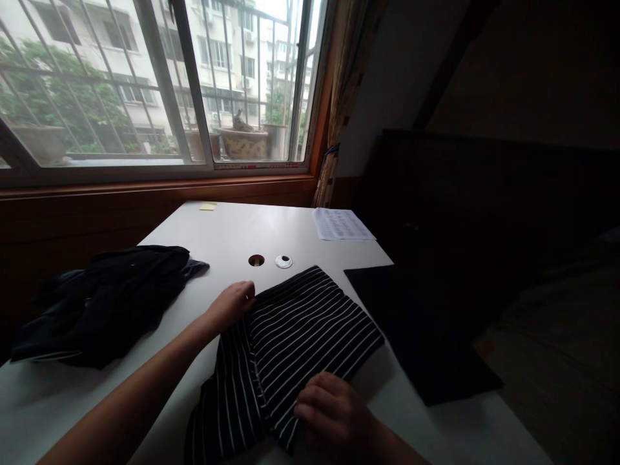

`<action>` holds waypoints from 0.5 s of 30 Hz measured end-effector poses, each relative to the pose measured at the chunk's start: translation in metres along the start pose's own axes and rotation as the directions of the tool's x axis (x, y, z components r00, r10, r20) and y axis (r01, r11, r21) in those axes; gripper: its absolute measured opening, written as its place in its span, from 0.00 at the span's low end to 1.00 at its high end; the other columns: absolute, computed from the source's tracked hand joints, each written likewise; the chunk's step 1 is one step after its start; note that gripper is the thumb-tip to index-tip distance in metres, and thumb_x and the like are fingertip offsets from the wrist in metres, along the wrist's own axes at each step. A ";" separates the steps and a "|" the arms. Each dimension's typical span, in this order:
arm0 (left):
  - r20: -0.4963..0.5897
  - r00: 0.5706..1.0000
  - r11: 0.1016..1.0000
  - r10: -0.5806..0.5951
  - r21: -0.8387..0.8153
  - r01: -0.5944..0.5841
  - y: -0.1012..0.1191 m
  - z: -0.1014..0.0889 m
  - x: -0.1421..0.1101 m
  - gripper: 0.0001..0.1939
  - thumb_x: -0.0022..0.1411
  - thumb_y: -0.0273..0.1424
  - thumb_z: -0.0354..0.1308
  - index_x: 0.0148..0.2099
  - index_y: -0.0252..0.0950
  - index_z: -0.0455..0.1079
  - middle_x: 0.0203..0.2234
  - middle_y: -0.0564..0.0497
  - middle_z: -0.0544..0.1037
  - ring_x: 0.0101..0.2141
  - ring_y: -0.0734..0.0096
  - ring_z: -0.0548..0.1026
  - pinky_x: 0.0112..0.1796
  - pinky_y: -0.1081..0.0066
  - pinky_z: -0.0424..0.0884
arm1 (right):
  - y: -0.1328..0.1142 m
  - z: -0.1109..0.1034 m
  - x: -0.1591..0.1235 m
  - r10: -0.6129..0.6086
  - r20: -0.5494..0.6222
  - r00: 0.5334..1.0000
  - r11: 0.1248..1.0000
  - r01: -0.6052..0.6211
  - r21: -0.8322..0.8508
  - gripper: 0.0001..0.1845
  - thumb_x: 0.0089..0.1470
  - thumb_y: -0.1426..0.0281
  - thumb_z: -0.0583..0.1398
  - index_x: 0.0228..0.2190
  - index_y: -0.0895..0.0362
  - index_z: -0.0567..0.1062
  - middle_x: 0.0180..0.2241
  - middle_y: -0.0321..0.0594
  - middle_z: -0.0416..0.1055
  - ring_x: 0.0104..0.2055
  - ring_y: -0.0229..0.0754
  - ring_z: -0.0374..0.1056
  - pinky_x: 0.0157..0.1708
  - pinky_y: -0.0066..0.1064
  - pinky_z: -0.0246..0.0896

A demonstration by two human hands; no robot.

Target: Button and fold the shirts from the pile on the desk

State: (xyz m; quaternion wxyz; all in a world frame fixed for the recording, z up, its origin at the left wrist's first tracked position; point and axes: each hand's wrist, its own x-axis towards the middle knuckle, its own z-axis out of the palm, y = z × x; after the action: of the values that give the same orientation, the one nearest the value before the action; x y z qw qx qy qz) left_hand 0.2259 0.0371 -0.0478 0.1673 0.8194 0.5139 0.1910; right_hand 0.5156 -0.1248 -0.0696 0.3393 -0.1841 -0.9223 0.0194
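Observation:
A black garment with thin white stripes (pixel 310 329) lies partly folded on the white table in front of me. Its stripes run in two directions where one part overlaps another. My left hand (pixel 235 302) grips the upper left edge of the cloth, fingers closed. At the lower right, my right hand (pixel 334 410) has its fingers curled round the near edge of the same garment. The fingertips of both hands are partly hidden. Which kind of garment it is, I cannot tell.
Dark clothes lie heaped (pixel 121 297) at the left. A flat, folded black cloth (pixel 416 329) overhangs the table's right side. Printed papers (pixel 343 224) and a yellow note (pixel 208 206) lie at the back. A cable hole (pixel 256 260) and a round cover (pixel 283 261) are mid-table.

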 end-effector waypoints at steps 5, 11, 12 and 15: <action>0.041 0.997 0.986 -0.068 -0.151 0.074 -0.009 -0.006 0.005 0.05 0.60 0.34 0.58 0.35 0.38 0.67 0.30 0.51 0.76 0.32 0.65 0.74 0.35 0.68 0.67 | -0.005 0.004 0.000 0.030 0.044 0.999 0.999 -0.031 0.011 0.10 0.61 0.74 0.54 0.42 0.57 0.73 0.34 0.41 0.75 0.35 0.41 0.67 0.36 0.35 0.66; 0.098 0.980 0.918 -0.175 -0.345 0.198 -0.019 -0.007 0.007 0.15 0.57 0.43 0.59 0.41 0.38 0.69 0.34 0.49 0.79 0.36 0.61 0.77 0.37 0.66 0.71 | -0.004 0.000 0.007 -0.019 0.160 0.987 0.994 0.035 -0.100 0.17 0.63 0.65 0.60 0.52 0.57 0.73 0.43 0.41 0.77 0.43 0.44 0.67 0.42 0.38 0.64; 0.108 0.976 0.903 -0.191 -0.371 0.217 -0.020 -0.007 0.008 0.17 0.56 0.44 0.60 0.42 0.38 0.70 0.35 0.49 0.79 0.37 0.60 0.77 0.37 0.66 0.71 | -0.003 0.001 0.008 -0.035 0.162 0.986 0.992 0.054 -0.114 0.16 0.64 0.66 0.60 0.51 0.58 0.73 0.42 0.41 0.77 0.43 0.44 0.67 0.41 0.38 0.64; 0.128 0.965 0.859 -0.231 -0.438 0.264 -0.022 -0.008 0.009 0.21 0.53 0.46 0.62 0.44 0.37 0.71 0.36 0.48 0.79 0.36 0.59 0.77 0.37 0.65 0.72 | -0.003 0.006 0.012 -0.070 0.146 0.987 0.984 0.093 -0.153 0.09 0.64 0.73 0.59 0.45 0.60 0.76 0.35 0.41 0.76 0.37 0.42 0.67 0.37 0.36 0.63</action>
State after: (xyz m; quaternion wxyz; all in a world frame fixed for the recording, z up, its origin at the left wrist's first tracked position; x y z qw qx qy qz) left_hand 0.2084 0.0546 -0.0495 0.3940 0.6914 0.5502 0.2529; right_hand 0.5025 -0.1232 -0.0663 0.2583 -0.1707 -0.9492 -0.0554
